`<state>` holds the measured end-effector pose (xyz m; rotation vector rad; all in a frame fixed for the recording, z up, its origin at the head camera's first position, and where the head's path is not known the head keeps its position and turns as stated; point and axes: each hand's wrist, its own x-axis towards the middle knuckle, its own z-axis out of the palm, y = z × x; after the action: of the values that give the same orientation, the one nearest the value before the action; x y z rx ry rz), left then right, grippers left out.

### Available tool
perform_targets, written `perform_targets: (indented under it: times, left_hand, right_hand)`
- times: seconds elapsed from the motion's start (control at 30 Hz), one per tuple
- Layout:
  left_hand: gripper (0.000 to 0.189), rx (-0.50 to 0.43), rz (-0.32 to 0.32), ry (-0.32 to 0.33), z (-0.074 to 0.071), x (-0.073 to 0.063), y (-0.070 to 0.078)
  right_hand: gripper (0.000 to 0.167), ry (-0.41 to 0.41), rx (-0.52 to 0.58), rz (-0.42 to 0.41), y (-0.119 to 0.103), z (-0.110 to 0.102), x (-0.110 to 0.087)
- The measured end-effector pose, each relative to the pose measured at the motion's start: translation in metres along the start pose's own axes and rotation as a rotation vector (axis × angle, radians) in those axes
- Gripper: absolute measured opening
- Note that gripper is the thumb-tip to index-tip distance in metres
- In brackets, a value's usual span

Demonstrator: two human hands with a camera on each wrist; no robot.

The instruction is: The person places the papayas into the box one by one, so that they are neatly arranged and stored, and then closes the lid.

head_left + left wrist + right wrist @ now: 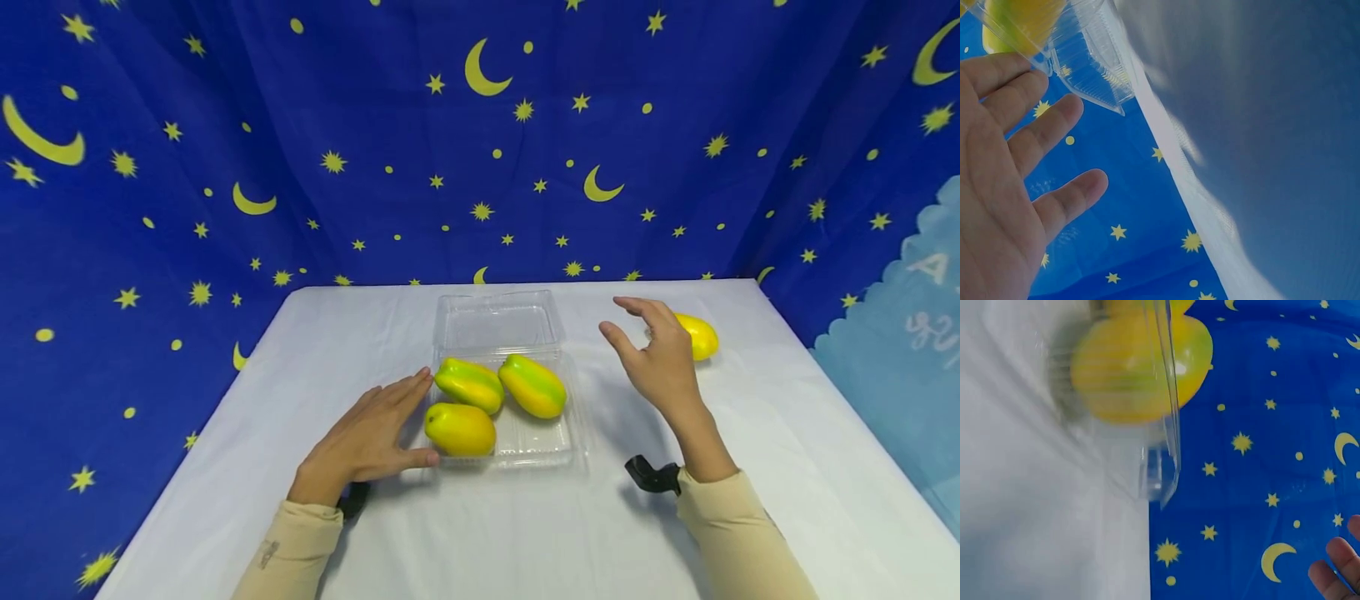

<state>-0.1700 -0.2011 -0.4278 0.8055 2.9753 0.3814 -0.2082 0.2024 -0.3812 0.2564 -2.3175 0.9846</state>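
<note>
A clear plastic clamshell box (532, 442) stands with its lid (495, 323) folded back, away from me. Three yellow-green fruits that look like papayas lie inside: one at back left (468, 385), one at right (532, 387), one at front left (461, 430). My left hand (367, 442) is at the box's left side, fingers extended and thumb spread near its front corner; whether it touches the box I cannot tell. To the right of the box my right hand (660, 362) hovers, thumb apart from the fingers, holding nothing. Behind it a fourth, yellow papaya (697, 337) is partly hidden.
A white cloth (480, 542) covers the table. Blue curtains (420, 125) with yellow moons and stars hang behind and at the sides. A light-blue panel (907, 350) hangs at the right. Black wrist mounts sit on both wrists, one at the right sleeve (651, 477).
</note>
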Motion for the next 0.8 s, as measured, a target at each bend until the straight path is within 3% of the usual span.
perform_targets:
  times: [0.53, 0.8]
  left_hand:
    - [0.111, -0.015, 0.015, -0.004, 0.004, 0.0, -0.001]
    - [0.111, 0.003, 0.013, 0.005, 0.001, -0.002, -0.003]
  right_hand:
    - [0.047, 0.122, -0.06, 0.125, 0.046, -0.034, 0.003]
    - [0.053, 0.1, -0.093, 0.203, 0.059, -0.041, 0.01]
